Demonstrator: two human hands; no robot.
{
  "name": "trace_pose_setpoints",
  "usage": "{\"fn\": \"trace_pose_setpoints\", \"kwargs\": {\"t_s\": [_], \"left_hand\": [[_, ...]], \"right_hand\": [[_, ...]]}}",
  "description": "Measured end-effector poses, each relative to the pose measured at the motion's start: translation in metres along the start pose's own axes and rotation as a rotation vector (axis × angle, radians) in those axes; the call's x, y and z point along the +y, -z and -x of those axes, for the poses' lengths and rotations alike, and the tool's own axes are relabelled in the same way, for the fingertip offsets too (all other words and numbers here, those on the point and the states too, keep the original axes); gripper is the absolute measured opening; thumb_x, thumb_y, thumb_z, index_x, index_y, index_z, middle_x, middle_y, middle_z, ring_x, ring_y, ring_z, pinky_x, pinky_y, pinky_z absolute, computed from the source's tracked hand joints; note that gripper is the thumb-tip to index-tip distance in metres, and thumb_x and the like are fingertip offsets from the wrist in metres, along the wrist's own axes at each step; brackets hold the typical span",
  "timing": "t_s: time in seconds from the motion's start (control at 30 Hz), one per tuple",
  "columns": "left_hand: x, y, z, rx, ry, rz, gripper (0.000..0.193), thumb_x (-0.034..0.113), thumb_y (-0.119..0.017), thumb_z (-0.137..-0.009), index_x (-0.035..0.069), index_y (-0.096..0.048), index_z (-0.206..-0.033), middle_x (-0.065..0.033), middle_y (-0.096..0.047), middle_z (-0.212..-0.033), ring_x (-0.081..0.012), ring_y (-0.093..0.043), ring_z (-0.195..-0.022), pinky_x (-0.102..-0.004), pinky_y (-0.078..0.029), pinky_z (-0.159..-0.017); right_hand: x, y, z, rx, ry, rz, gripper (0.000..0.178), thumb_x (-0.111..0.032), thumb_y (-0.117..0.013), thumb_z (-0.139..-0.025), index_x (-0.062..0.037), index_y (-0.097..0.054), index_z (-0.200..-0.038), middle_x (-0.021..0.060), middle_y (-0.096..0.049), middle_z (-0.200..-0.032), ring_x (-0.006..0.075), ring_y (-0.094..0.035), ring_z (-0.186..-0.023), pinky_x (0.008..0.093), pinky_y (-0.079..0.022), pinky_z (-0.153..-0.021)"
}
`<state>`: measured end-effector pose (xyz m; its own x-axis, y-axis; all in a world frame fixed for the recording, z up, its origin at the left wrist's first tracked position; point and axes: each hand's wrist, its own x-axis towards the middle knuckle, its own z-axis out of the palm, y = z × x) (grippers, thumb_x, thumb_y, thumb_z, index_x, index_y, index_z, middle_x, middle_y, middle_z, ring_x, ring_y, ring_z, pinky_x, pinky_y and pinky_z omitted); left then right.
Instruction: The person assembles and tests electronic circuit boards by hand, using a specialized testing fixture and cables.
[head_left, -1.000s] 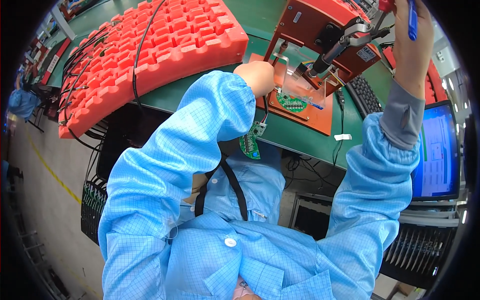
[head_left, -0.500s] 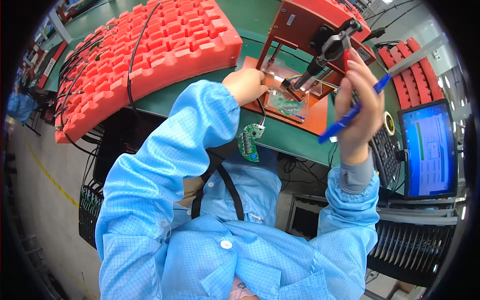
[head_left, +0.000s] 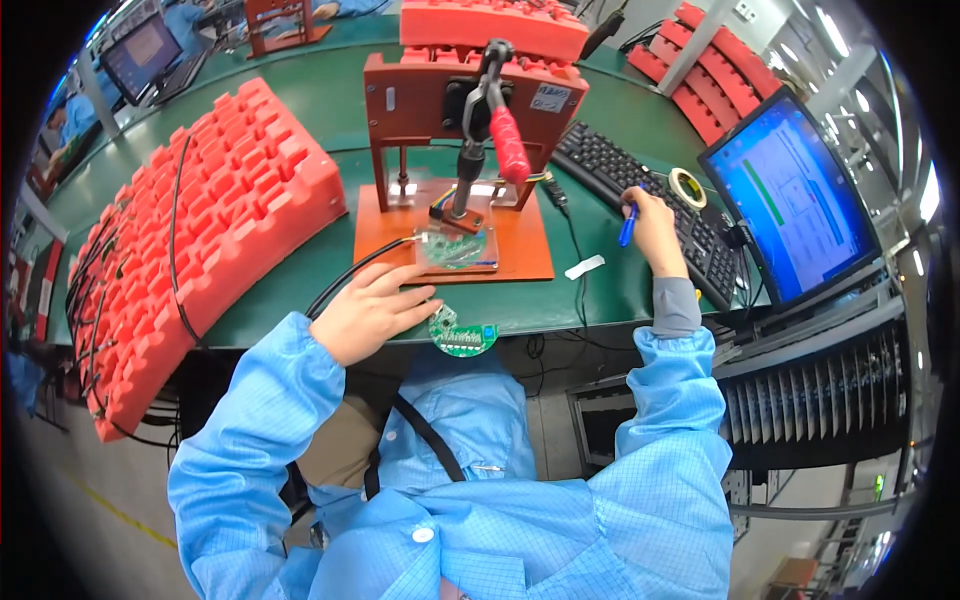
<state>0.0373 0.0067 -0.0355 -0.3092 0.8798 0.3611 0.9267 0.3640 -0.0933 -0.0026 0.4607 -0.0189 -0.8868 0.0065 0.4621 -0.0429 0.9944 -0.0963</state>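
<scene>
My left hand (head_left: 375, 310) lies with its fingers stretched out at the table's front edge. Its fingertips are beside a green circuit board (head_left: 468, 341) that juts past that edge; whether they touch is unclear. Above it stands an orange test fixture (head_left: 400, 240) with a red-handled toggle clamp (head_left: 509, 145). Under the clamp's plunger is another green circuit board (head_left: 460, 248) beneath a clear plate. A black cable (head_left: 345, 277) runs to this board from behind my left hand. At the black keyboard (head_left: 705, 245), my right hand (head_left: 654, 228) grips a blue pen (head_left: 628, 226).
A red foam tray (head_left: 230, 190) with black cables stands at left. More red foam trays (head_left: 490, 28) are behind the fixture. A monitor (head_left: 795, 200) and a tape roll (head_left: 688, 187) are at right. A white strip (head_left: 584, 267) lies between fixture and keyboard.
My right hand has left the clamp's red handle and moved to the keyboard, still with the pen. My left hand has drawn back from the fixture toward the table's edge. The view has turned.
</scene>
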Motion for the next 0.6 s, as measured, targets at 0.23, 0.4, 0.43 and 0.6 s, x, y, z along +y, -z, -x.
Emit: {"fn": "trace_pose_setpoints", "kwargs": {"t_s": [0.23, 0.4, 0.43, 0.6], "left_hand": [[0.03, 0.012, 0.006, -0.077, 0.123, 0.06, 0.055, 0.025, -0.067, -0.073, 0.0, -0.057, -0.12, -0.0108, -0.053, -0.13, -0.0272, -0.043, -0.126, -0.042, -0.035, -0.104], [0.047, -0.017, 0.012, 0.135, 0.231, -0.066, 0.047, 0.028, -0.069, -0.073, 0.001, -0.059, -0.111, -0.0114, -0.058, -0.118, -0.0266, -0.052, -0.114, -0.0422, -0.039, -0.102], [0.048, -0.017, 0.008, 0.214, 0.234, -0.037, 0.042, 0.023, -0.07, -0.071, 0.002, -0.06, -0.106, -0.0101, -0.06, -0.112, -0.0252, -0.054, -0.111, -0.0413, -0.041, -0.1], [0.054, -0.012, 0.001, 0.398, 0.412, 0.249, 0.021, 0.021, -0.07, -0.077, 0.004, -0.064, -0.089, -0.0064, -0.064, -0.088, -0.0217, -0.06, -0.083, -0.0359, -0.05, -0.078]], "right_hand": [[-0.002, -0.012, 0.005, 0.04, 0.053, 0.071, 0.019, -0.014, -0.063, -0.082, -0.0116, -0.062, -0.101, 0.0135, -0.063, -0.102, 0.0324, -0.055, -0.108, 0.0479, -0.04, -0.089], [-0.041, 0.013, -0.004, 0.375, -0.031, -0.309, 0.017, -0.014, -0.06, -0.089, -0.0047, -0.062, -0.103, 0.0155, -0.066, -0.087, 0.0295, -0.064, -0.081, 0.0363, -0.051, -0.073], [-0.061, 0.024, 0.001, 0.427, -0.083, -0.596, 0.022, -0.017, -0.054, -0.095, -0.0015, -0.059, -0.11, 0.0126, -0.067, -0.09, 0.0213, -0.064, -0.084, 0.0313, -0.05, -0.077], [-0.159, 0.05, 0.056, 0.645, 0.246, -1.136, 0.036, -0.027, -0.038, -0.101, 0.0017, -0.056, -0.114, 0.0115, -0.062, -0.085, 0.0181, -0.059, -0.083, 0.0318, -0.047, -0.079]]}}
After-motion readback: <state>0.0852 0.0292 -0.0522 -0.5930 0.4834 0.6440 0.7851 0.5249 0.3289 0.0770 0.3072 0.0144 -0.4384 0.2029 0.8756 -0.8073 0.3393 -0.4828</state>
